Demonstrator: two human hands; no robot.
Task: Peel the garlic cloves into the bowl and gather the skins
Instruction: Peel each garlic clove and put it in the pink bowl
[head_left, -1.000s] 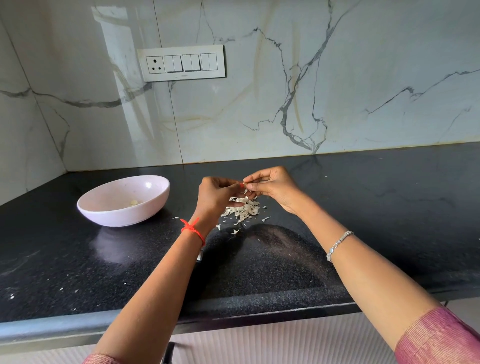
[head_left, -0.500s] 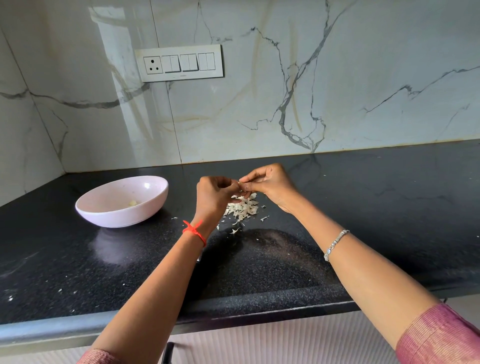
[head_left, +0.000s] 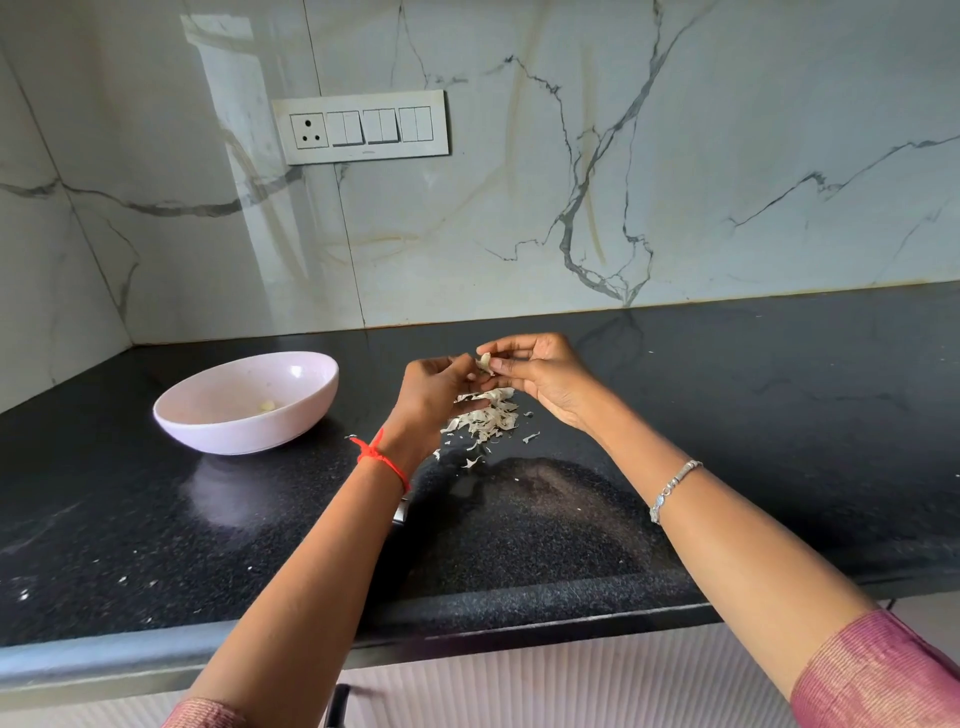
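Both hands meet above a heap of pale garlic skins (head_left: 485, 418) on the black counter. A small whitish garlic clove (head_left: 484, 362) sits between the fingertips. My right hand (head_left: 540, 376) pinches it from the right, and my left hand (head_left: 434, 397) holds it from the left with curled fingers. A pink bowl (head_left: 208, 410) stands to the left of the hands, with a peeled clove (head_left: 266, 405) lying inside it.
The black stone counter (head_left: 753, 415) runs along a marble wall with a switch panel (head_left: 361, 127). Small skin flecks (head_left: 124, 578) lie near the counter's front left edge. A dark handle (head_left: 340, 704) shows below the counter edge.
The hands have stayed together over the skin heap, with the fingers working at the clove; more of the pale clove shows between the fingertips now.
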